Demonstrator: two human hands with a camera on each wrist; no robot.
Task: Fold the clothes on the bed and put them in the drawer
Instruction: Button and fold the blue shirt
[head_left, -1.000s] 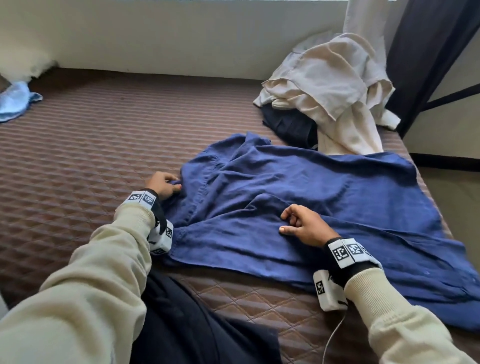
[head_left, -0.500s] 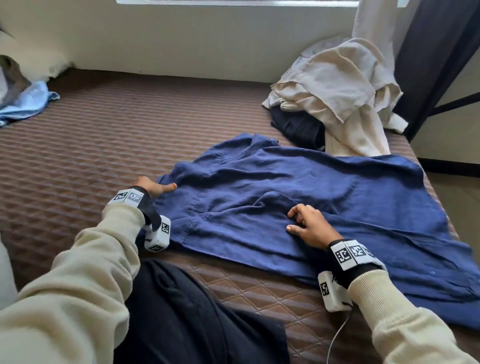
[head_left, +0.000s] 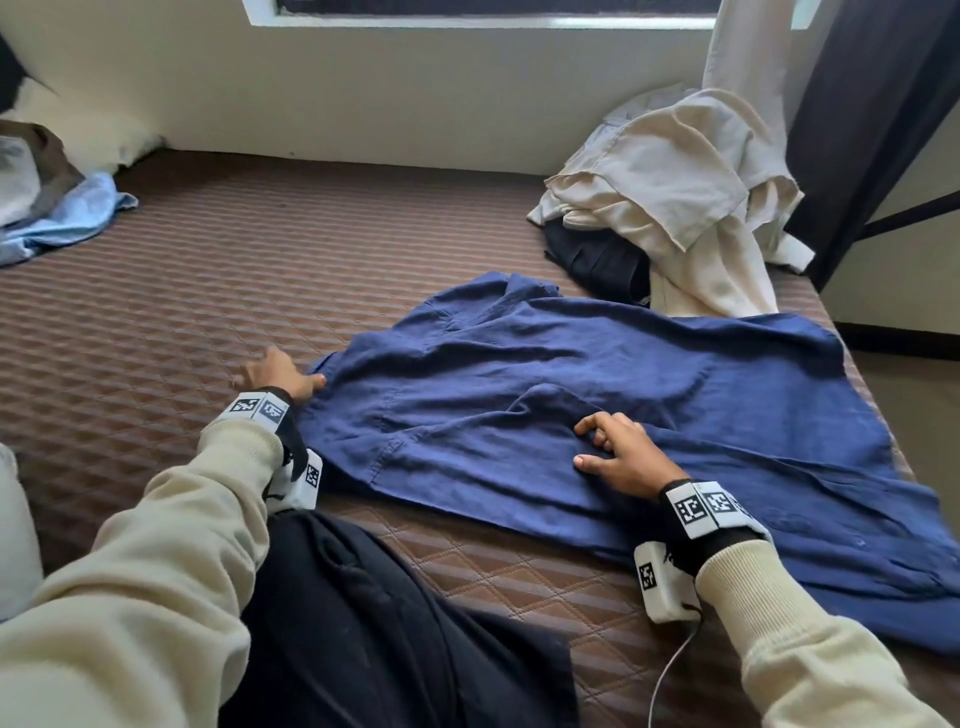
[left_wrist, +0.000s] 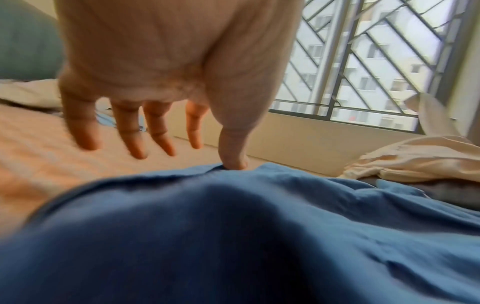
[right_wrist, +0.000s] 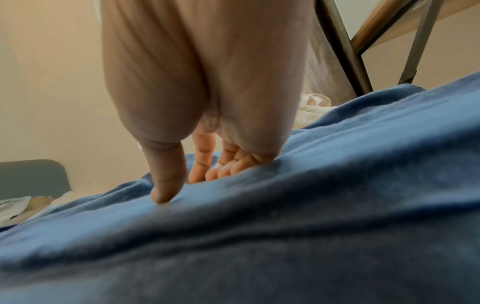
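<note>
One blue shirt (head_left: 597, 415), perhaps three other garments (head_left: 675, 192)

— Where does my head camera look?
— Down across the bed (head_left: 156, 312), from above.
— My wrist cameras?
— Low, close, along each palm; all three share the blue shirt (head_left: 597, 389).

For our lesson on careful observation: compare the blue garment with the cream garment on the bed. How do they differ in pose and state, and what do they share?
1. The blue garment lies spread out and fairly flat; the cream garment is bunched in a heap.
2. The left hand and right hand both touch the blue garment; neither touches the cream garment.
3. The blue garment lies nearer the person; the cream garment sits by the wall.

Both are unfolded and rest on the bed.
</note>
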